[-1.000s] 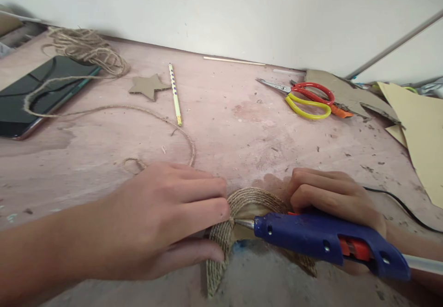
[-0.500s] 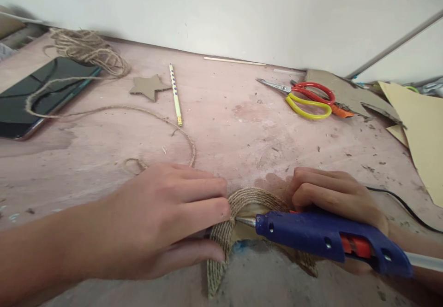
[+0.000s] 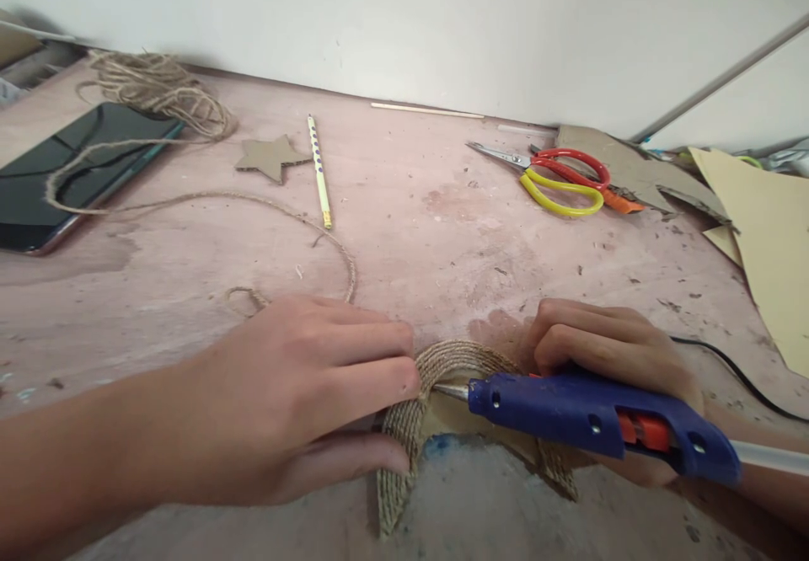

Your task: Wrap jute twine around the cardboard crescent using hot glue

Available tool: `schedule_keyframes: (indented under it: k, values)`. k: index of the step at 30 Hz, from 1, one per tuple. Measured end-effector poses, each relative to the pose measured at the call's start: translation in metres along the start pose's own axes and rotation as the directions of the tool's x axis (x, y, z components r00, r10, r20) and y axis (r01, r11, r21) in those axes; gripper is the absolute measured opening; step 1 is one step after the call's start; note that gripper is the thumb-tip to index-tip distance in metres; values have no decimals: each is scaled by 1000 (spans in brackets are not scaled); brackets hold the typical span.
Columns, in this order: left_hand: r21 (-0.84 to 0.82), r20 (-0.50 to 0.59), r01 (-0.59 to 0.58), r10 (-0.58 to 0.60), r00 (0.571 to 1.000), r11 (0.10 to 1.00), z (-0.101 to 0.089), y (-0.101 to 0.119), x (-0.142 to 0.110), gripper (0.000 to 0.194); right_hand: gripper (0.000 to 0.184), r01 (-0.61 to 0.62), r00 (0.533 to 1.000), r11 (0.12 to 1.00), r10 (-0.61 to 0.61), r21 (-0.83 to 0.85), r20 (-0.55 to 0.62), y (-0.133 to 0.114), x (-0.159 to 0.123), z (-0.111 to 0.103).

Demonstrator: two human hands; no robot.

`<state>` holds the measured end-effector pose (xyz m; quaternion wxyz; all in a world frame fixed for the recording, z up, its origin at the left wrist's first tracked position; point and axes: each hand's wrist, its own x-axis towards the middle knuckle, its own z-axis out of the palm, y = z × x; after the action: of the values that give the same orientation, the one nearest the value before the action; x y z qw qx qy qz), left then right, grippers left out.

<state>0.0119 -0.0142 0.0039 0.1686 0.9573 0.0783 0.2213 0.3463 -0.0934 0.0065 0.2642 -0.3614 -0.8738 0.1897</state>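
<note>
A curved cardboard crescent [image 3: 466,355], partly covered with rows of jute twine, lies at the near middle of the table. My left hand [image 3: 316,401] is closed on its left side, thumb below and fingers above. A blue hot glue gun [image 3: 543,409] lies across the piece, gripped in my right hand [image 3: 607,350]. Its metal nozzle points left and sits at the inner edge of the twine rows, close to my left fingertips. A white glue stick [image 3: 768,457] sticks out of its back. The trigger is hidden.
Twine [image 3: 221,196] runs from a tangled bundle [image 3: 158,89] over a phone [image 3: 76,173] towards my left hand. A cardboard star [image 3: 270,157], a pencil [image 3: 319,175], scissors [image 3: 569,182] and cardboard scraps [image 3: 623,165] lie farther back. A black cord [image 3: 739,371] trails at right.
The glue gun's nozzle has shifted slightly up along the inner edge of the twine, and its back end has risen a little. My left hand stays in place on the crescent.
</note>
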Motion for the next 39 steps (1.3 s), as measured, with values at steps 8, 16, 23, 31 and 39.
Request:
schedule_keyframes:
  k: [8, 16, 23, 31, 39]
  values:
    - [-10, -1, 19, -19, 1000, 1000, 0, 2, 2, 44, 27, -12, 1000, 999, 12, 37, 12, 3, -5, -1]
    - [-7, -8, 23, -23, 1000, 1000, -1, 4, 2, 47, 21, -23, 999, 999, 23, 26, 31, 3, -6, -3]
    - [0, 4, 27, -27, 1000, 1000, -1, 4, 2, 48, 20, -35, 999, 999, 34, 26, 10, 2, -7, -3]
    - [10, 3, 25, -25, 1000, 1000, 0, 2, 2, 48, 13, -39, 999, 999, 39, 20, 16, 2, -8, -4]
    - [-7, -8, 27, -27, 1000, 1000, -1, 4, -1, 48, 17, -41, 999, 999, 40, 14, 22, 3, -10, -5]
